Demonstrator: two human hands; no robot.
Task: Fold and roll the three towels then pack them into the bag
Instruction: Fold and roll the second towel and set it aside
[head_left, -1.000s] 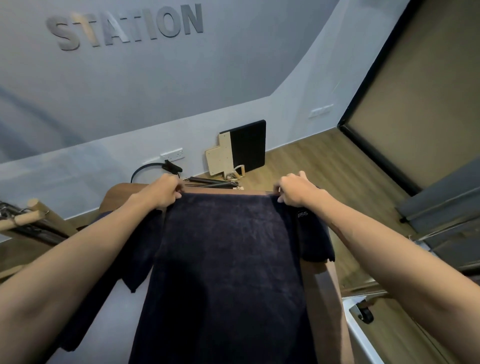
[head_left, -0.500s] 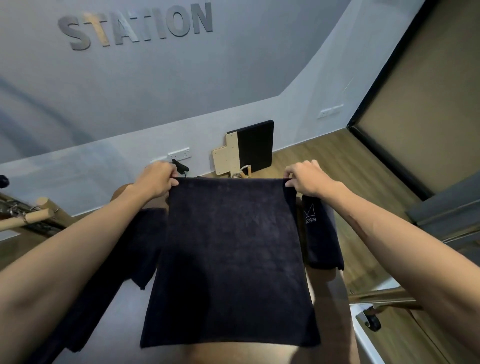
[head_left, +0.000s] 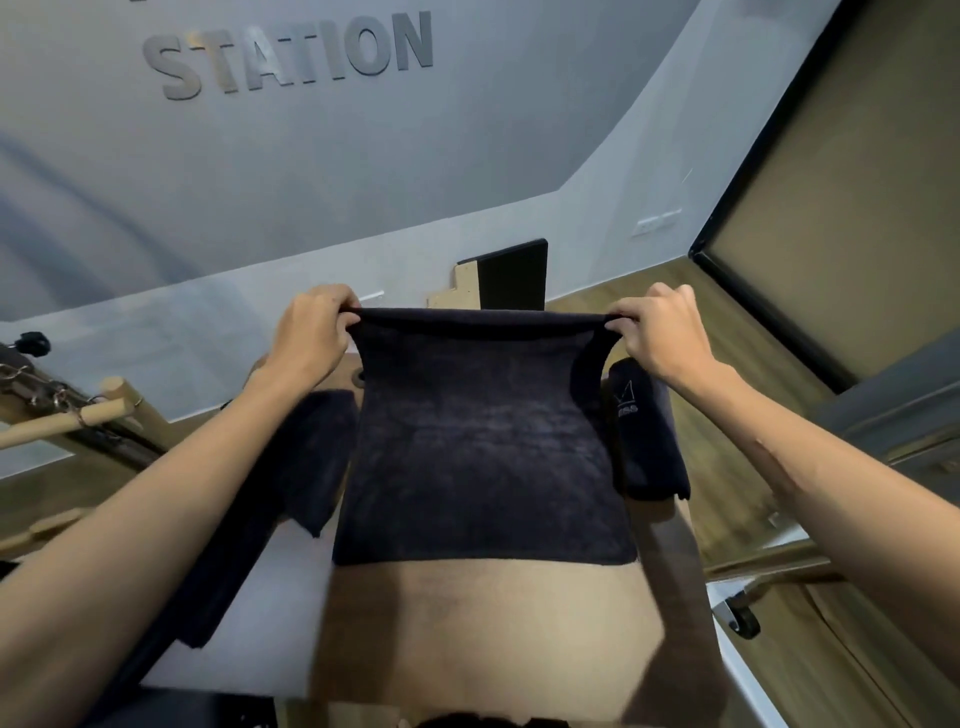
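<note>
A dark navy towel (head_left: 483, 452) hangs stretched in the air above the tan table top (head_left: 493, 623). My left hand (head_left: 311, 332) pinches its top left corner and my right hand (head_left: 660, 332) pinches its top right corner. Its lower edge hangs loose just over the table. A second dark towel (head_left: 306, 457) lies spread on the left, partly under my left forearm. A rolled dark towel (head_left: 647, 431) with a pale logo lies to the right, behind the hanging one. No bag shows in view.
A white surface (head_left: 244, 613) adjoins the table on the left. Wooden bars with springs (head_left: 62, 415) stand at far left. A black and wood board (head_left: 504, 275) leans on the wall behind. A castor wheel (head_left: 743, 618) sits on the wooden floor at right.
Both hands have lifted the towel's far edge off the table and raised it. The towel's lower edge has slid away from me, baring the tan table top.
</note>
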